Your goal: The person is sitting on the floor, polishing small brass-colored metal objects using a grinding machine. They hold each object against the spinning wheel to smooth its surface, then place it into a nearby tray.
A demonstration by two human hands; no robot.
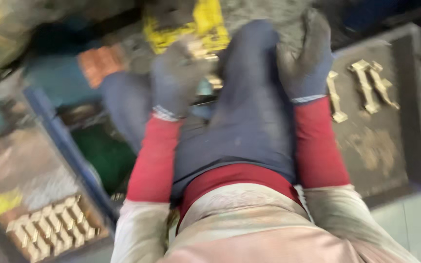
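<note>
The view is blurred by motion. My left hand (176,80), in a grey glove with a red sleeve, hovers over my left thigh, its fingers curled. A brass-coloured piece (205,51) shows at its fingertips, and the blur hides whether it is gripped. My right hand (305,56), also gloved, lies flat along my right knee with fingers stretched out and nothing in it. Just right of it a dark tray (405,146) carries a few brass fittings (369,85).
At the lower left a blue-edged crate (64,141) holds rows of several brass parts (49,229). A yellow object (205,24) lies beyond my knees, an orange block (101,63) to its left, something green (103,156) beside my left leg.
</note>
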